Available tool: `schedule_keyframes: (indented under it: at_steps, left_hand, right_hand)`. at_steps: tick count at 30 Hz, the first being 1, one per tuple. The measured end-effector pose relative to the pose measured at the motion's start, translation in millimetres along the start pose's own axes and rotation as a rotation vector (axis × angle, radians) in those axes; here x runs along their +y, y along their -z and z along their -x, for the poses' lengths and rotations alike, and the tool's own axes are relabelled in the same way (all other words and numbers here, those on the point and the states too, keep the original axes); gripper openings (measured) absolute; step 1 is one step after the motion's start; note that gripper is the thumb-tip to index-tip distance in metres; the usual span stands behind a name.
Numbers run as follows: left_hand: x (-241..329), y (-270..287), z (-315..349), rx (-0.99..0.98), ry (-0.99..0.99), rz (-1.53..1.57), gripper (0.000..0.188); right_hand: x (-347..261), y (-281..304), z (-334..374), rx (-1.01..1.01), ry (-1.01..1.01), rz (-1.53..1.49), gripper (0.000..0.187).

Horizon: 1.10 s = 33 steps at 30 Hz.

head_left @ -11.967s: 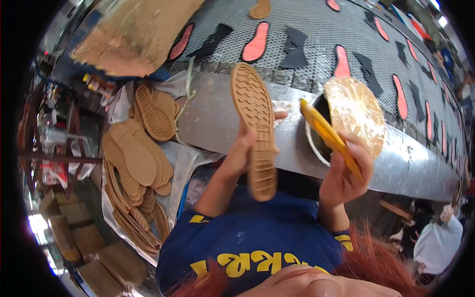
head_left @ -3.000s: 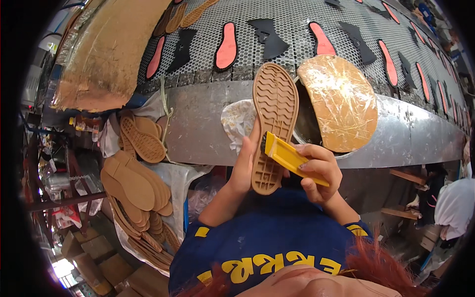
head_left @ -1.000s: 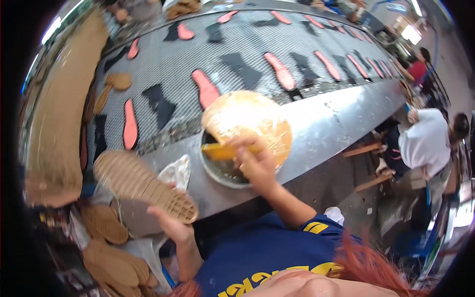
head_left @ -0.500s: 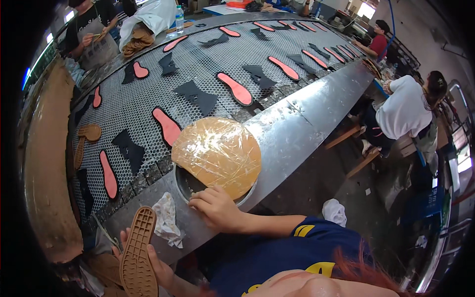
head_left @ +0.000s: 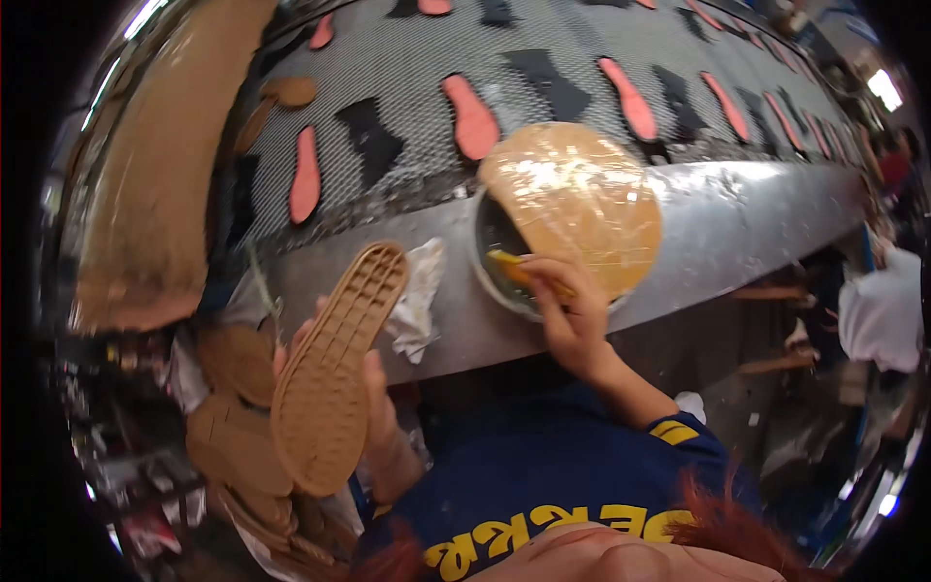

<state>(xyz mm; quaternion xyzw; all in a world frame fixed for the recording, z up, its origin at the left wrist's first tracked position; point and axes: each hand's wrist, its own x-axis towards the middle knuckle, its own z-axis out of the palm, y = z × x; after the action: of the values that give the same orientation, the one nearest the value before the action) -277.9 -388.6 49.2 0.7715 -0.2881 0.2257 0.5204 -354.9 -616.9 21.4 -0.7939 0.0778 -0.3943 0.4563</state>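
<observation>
My left hand [head_left: 384, 412] is closed round a tan shoe sole [head_left: 332, 383], held upright with its gridded tread showing; the fingers curl behind the far edge. My right hand [head_left: 574, 315] pinches a slim yellow tool [head_left: 509, 260] at the uncovered gap of a round pot [head_left: 484, 272]. The tool's working end is too blurred to make out. A round tan lid [head_left: 582, 199] wrapped in shiny clear film covers most of the pot. Beside the sole lies a crumpled, stained white cloth [head_left: 419, 301].
Pink insoles [head_left: 304, 179] and black cut pieces [head_left: 370, 141] lie on a perforated conveyor [head_left: 417, 121] beyond the metal ledge [head_left: 737, 209]. Stacked tan soles [head_left: 233, 436] stand at my lower left. A brown panel [head_left: 155, 194] rises at left. A person in white [head_left: 878, 310] sits at right.
The view has swung left and down. My right hand, earlier at the pot's near rim, now shows a yellow tool at the gap. The sole is still in my left hand, tilted further.
</observation>
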Motion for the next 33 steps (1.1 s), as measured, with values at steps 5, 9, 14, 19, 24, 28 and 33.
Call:
schedule_keyframes:
  at_steps: [5, 9, 14, 19, 24, 28, 33]
  left_hand:
    - [22, 11, -10, -0.337, -0.021, -0.518, 0.067]
    - [11, -15, 2, -0.061, 0.006, 0.117, 0.067]
    - [22, -26, 2, -0.210, 0.050, 0.199, 0.075]
    - [50, -20, -14, -0.479, 0.067, -0.051, 0.080]
    - [34, -28, 2, -0.442, 0.166, 0.208, 0.084]
    - [22, -45, 18, -0.267, 0.097, 0.529, 0.087]
    - [18, -56, 19, -0.222, -0.001, 0.639, 0.089]
  right_hand:
    - [-1, 0, 5, -0.058, 0.010, 0.004, 0.015]
    - [6, 4, 8, 0.009, -0.274, -0.325, 0.012]
    - [-10, 1, 1, 0.293, -0.204, -0.810, 0.025]
    - [-12, 7, 7, 0.086, 0.153, -0.330, 0.037]
    - [-8, 1, 10, 0.081, 0.236, -0.334, 0.034]
    - [-6, 3, 9, 0.082, 0.297, -0.256, 0.034]
    - [-4, 8, 10, 0.050, 0.337, -0.173, 0.033]
